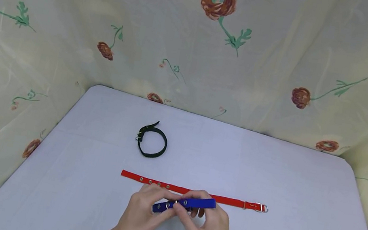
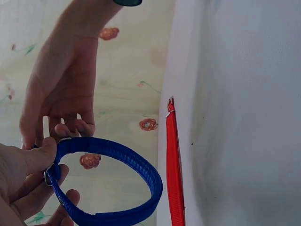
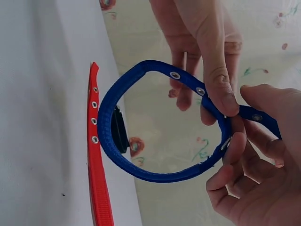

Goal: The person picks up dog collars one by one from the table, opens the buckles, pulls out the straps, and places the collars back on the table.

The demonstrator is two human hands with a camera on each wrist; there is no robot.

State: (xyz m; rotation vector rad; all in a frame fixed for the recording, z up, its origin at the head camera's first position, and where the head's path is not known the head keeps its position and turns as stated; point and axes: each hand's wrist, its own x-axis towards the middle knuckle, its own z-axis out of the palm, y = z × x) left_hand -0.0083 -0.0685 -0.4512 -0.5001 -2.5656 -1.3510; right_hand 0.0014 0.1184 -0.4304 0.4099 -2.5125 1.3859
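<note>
Both hands hold a blue collar (image 1: pixel 198 203) with metal eyelets, above the table near its front. The collar is bent into a closed loop (image 3: pixel 155 176) in the right wrist view, its strap threaded at the buckle between the fingers. My left hand (image 1: pixel 143 208) pinches it at the buckle, whose metal ring (image 2: pixel 48 174) shows in the left wrist view. With thumb and fingers my right hand (image 1: pixel 210 228) pinches the strap close beside, its free end (image 3: pixel 265 120) pointing outward. Fingers partly hide the buckle.
Just beyond the hands a red collar (image 1: pixel 228 201) lies stretched flat, eyelets at its left, buckle and ring at its right. Farther back lies a black collar (image 1: pixel 166 144) fastened in a loop. The white table (image 1: pixel 299 176) meets a flowered curtain (image 1: pixel 267 64) behind and at the sides.
</note>
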